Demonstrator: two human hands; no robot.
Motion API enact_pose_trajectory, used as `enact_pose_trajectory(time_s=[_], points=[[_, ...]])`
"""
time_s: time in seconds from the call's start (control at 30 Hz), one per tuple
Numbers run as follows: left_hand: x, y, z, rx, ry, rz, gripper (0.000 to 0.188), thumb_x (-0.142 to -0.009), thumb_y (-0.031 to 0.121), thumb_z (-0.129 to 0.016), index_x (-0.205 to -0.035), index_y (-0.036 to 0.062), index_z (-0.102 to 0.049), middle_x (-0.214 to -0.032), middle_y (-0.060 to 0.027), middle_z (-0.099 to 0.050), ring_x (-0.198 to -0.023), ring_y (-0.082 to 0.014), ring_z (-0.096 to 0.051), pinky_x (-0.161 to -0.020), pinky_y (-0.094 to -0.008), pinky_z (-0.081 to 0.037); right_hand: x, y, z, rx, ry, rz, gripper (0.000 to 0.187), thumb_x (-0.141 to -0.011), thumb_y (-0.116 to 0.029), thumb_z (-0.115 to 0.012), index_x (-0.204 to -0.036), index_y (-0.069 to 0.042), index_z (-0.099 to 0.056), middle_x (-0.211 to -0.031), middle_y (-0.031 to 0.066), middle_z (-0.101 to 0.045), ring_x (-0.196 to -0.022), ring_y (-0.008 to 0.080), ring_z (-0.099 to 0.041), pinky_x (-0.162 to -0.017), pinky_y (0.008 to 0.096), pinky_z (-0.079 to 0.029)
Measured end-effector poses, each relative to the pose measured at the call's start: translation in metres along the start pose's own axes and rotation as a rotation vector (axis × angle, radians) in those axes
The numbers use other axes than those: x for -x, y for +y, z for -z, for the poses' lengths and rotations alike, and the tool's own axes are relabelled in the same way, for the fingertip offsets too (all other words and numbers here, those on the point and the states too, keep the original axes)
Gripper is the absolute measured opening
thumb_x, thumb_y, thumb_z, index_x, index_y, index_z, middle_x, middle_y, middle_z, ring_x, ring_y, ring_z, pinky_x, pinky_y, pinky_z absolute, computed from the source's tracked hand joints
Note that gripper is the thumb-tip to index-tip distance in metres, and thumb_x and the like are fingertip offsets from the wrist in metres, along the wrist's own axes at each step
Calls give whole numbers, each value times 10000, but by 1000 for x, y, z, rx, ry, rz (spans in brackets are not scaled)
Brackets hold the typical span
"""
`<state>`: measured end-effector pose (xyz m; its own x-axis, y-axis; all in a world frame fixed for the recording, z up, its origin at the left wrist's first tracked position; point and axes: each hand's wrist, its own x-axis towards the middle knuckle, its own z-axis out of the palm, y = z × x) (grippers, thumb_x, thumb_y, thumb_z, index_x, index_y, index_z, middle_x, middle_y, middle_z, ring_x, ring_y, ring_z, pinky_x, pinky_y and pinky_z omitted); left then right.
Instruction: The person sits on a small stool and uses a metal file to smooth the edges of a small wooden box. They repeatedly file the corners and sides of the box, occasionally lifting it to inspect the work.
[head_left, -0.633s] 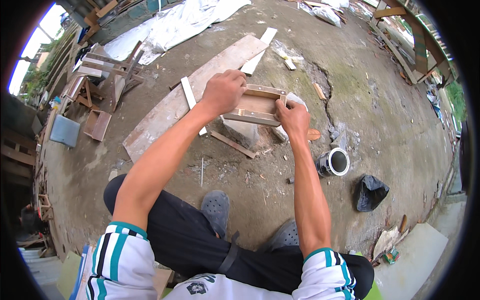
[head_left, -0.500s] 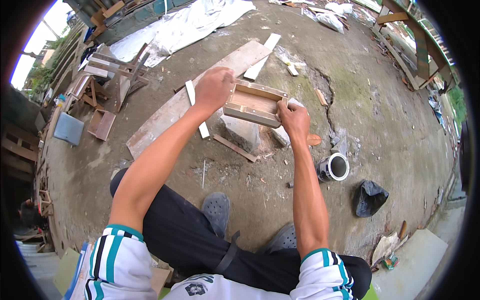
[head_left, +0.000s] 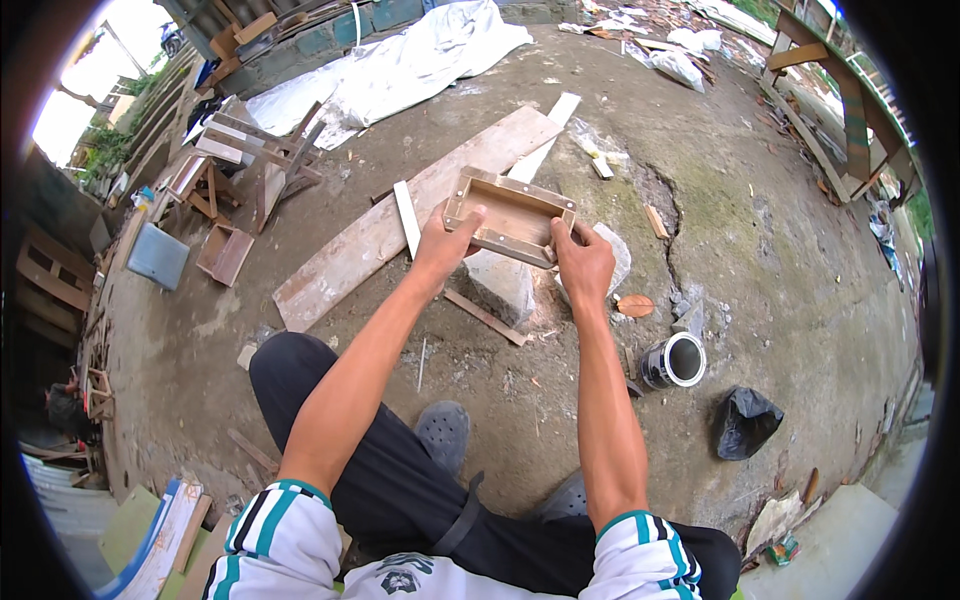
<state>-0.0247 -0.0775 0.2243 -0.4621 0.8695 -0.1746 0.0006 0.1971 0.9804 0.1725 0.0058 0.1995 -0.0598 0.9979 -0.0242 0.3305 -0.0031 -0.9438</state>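
Observation:
Between both hands I hold a small open wooden box (head_left: 513, 206), rectangular and shallow, with pale dots like nail heads or dowels along its rim. My left hand (head_left: 445, 243) grips the near left corner, its thumb over the edge and the fingers beneath. My right hand (head_left: 585, 262) is closed on the right end, thumb at the near corner. Below the box lie broken concrete chunks (head_left: 502, 285) on the ground. A long wooden plank (head_left: 400, 225) and a narrow white strip (head_left: 407, 218) lie just beyond my left hand.
An open can (head_left: 673, 361) and a black plastic bag (head_left: 747, 424) stand on the right. Wood offcuts and small box pieces (head_left: 225, 254) are piled on the left beside a grey-blue square object (head_left: 158, 256). A white sheet (head_left: 400, 70) spreads at the back; a crack (head_left: 668, 225) runs through the ground.
My left hand has shifted from the box's far left corner to its near left side, thumb now over the edge. The right hand keeps its hold. The view has moved slightly.

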Motion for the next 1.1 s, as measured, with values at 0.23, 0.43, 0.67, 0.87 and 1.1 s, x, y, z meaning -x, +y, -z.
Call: enact_pose_trajectory(time_s=[0.23,0.43,0.67,0.87,1.1], points=[[-22,-9,10,-418,-79,-328,1027,-859,565,-763,-1568,-42,-334,-1281,-262,-653,-1107,-291,-694,-957,-365,-566,4,-5,8,-110,108,12,495,-907,-396,-724,-1218,-13,-752,-982,188,-791,-900,249,-757,-865,366,-552],[-5,22,-3,-905,-88,-360,901,-855,535,-717,-1546,38,-424,-1115,-230,-737,-1035,-354,-721,-917,-454,-573,-4,12,19,-61,174,39,476,-915,-385,-714,-1197,-4,-758,-990,188,-791,-905,249,-760,-866,374,-555],[-4,44,-7,-1197,-153,-225,955,-765,485,-714,-1548,28,-416,-1087,-255,-739,-1035,-414,-707,-944,-474,-559,-3,20,18,-12,208,116,463,-911,-374,-707,-1178,1,-759,-911,177,-786,-830,247,-755,-812,379,-558],[-7,30,1,-998,-189,-412,1016,-739,367,-756,-1556,-63,-334,-1407,-292,-588,-1310,-383,-588,-1100,-405,-487,-4,12,20,-39,195,28,456,-914,-392,-695,-1159,-15,-766,-836,173,-767,-774,250,-732,-781,402,-544],[0,39,-2,-613,-33,-390,781,-833,200,-726,-1535,32,-428,-1513,-229,-515,-1390,-356,-521,-1161,-429,-427,-11,11,18,36,164,-38,468,-913,-425,-697,-1145,-26,-773,-846,187,-766,-803,293,-745,-817,414,-547]])
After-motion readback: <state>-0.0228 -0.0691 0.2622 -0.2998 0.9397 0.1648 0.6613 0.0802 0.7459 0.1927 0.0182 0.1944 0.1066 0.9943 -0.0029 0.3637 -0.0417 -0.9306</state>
